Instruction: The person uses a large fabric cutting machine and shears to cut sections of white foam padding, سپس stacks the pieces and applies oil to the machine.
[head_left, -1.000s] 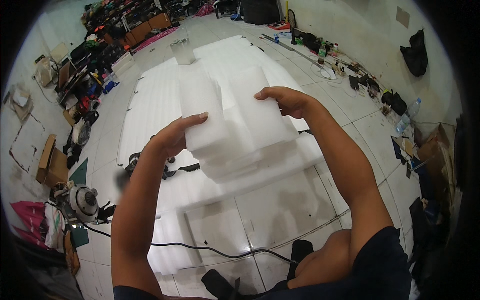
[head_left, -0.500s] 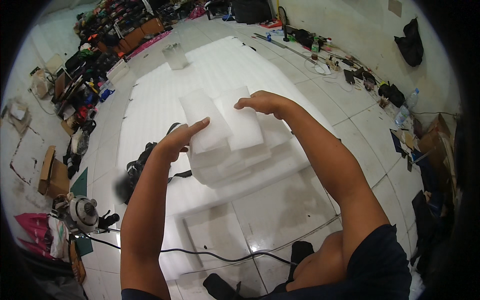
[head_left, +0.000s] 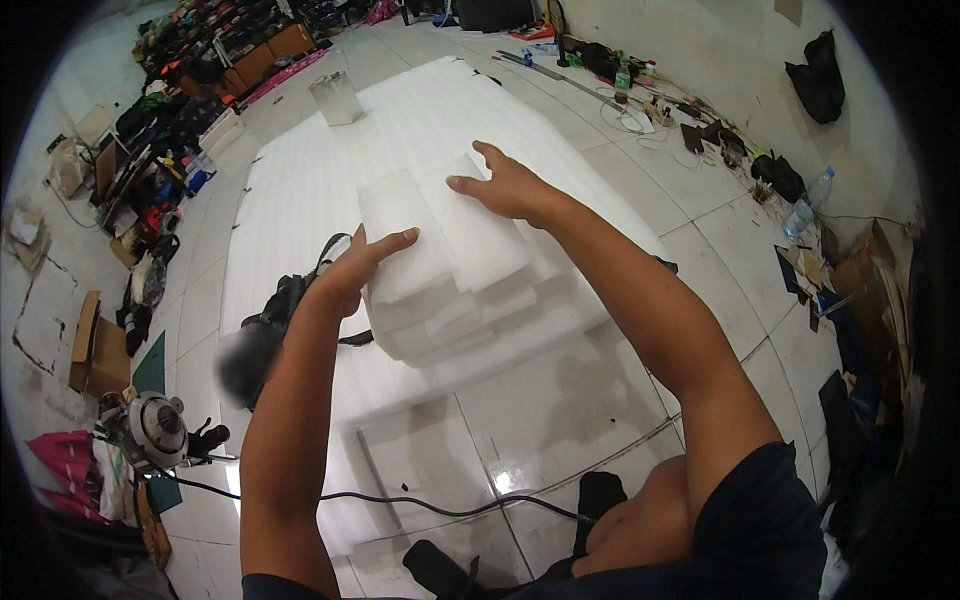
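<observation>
Two white rectangular foam pieces, the left piece point(head_left: 405, 240) and the right piece point(head_left: 485, 245), lie side by side on a pile of similar foam pieces point(head_left: 425, 335). My left hand point(head_left: 355, 270) is at the left piece's outer edge, its thumb stretched over the top and its index finger apart. Over the far end of the right piece, my right hand point(head_left: 505, 187) has its thumb and index finger spread. Its other fingers are partly hidden. The pile rests on a large white foam sheet point(head_left: 300, 220) spread over the floor.
A black strapped item point(head_left: 285, 300) lies beside my left forearm. A clear block-like object point(head_left: 336, 100) stands at the sheet's far left. A dark cable point(head_left: 420, 508) crosses the tiles near my feet. Clutter lines both walls, including a machine point(head_left: 158, 425) at lower left and bottles point(head_left: 800, 215) at right.
The right foam piece has settled flat beside the left one. My right hand has loosened from its edge and spread its fingers. My left thumb and index finger have opened apart.
</observation>
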